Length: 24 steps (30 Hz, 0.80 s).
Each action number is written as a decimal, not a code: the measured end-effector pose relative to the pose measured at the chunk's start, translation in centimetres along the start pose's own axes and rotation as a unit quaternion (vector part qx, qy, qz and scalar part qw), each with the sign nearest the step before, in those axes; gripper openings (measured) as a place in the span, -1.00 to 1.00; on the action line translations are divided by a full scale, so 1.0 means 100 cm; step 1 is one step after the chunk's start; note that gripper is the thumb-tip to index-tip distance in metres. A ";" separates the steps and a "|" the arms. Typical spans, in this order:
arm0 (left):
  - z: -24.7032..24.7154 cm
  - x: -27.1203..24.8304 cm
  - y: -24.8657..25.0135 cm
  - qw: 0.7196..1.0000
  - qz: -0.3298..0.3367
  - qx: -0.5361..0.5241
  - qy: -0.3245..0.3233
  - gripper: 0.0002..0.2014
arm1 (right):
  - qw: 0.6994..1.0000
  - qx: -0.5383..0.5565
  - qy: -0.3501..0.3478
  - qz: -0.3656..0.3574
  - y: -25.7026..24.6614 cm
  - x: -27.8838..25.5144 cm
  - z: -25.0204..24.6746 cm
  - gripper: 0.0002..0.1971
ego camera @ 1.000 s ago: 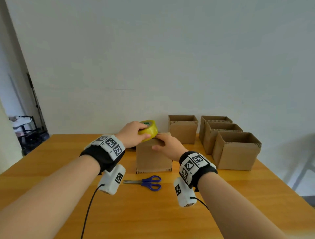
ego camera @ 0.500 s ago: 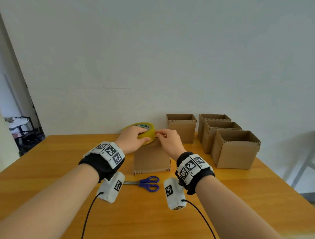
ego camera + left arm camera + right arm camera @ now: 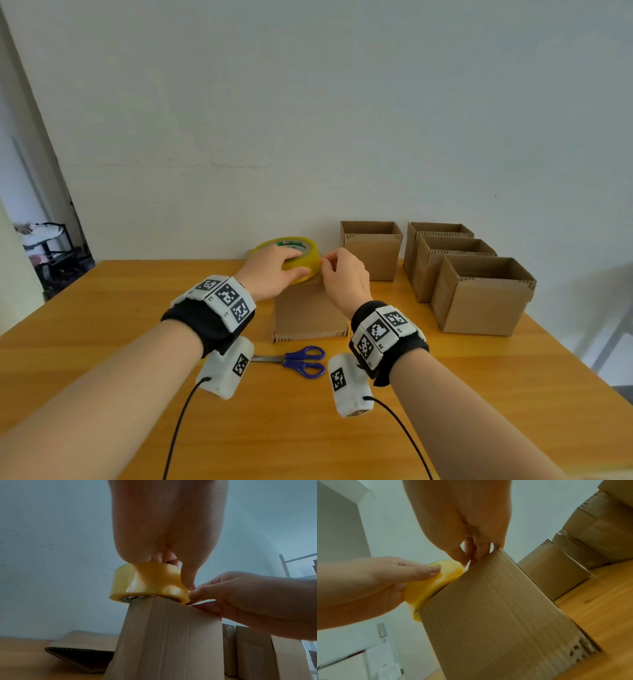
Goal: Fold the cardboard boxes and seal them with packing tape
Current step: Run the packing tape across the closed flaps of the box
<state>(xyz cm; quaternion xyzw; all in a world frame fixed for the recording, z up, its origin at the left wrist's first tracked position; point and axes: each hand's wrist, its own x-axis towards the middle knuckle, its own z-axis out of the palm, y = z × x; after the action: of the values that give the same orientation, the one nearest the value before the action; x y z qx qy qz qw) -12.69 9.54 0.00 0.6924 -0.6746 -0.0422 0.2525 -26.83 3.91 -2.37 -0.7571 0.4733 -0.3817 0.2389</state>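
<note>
L hand (image 3: 270, 274) gripped the yellow tape roll (image 3: 297, 255), fingers curled over it, roll resting on top of the closed box (image 3: 310, 313) mid-table. R hand (image 3: 346, 279) pinched at the roll's edge w/ thumb & fingertips together. Four open boxes (image 3: 479, 298) stood at right.

On the table (image 3: 102, 342), the tape roll (image 3: 301, 255) sits atop the closed box (image 3: 308, 315), scissors (image 3: 298, 359) lie before it, four open boxes (image 3: 479, 298) stand to its right, and apparently flattened cardboard (image 3: 82, 651) lies to its left.
</note>
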 end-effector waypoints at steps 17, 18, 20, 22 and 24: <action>-0.009 -0.007 -0.008 0.997 0.012 0.054 -0.047 -0.08 | 0.983 0.163 -0.068 0.037 0.015 0.012 -0.014 -0.80; -0.009 -0.010 -0.014 0.998 0.004 0.046 -0.046 -0.04 | 0.982 0.170 -0.068 0.041 0.014 0.013 -0.014 -0.77; -0.011 -0.015 -0.027 0.999 -0.029 0.008 -0.033 0.00 | 0.981 0.174 -0.069 0.043 0.013 0.014 -0.013 -0.75; -0.009 -0.019 -0.038 0.997 -0.069 -0.034 -0.001 0.02 | 0.983 0.163 -0.069 0.036 0.011 0.014 -0.013 -0.74; -0.007 -0.021 -0.044 0.991 -0.110 -0.076 0.031 -0.03 | 0.989 0.131 -0.060 0.018 0.010 0.014 -0.012 -0.74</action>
<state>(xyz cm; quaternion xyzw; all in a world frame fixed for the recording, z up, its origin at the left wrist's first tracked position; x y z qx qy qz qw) -8.57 11.62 -1.79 0.7425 -0.5809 -0.0996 0.3185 -27.96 2.20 -1.90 -0.7321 0.4177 -0.3898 0.3709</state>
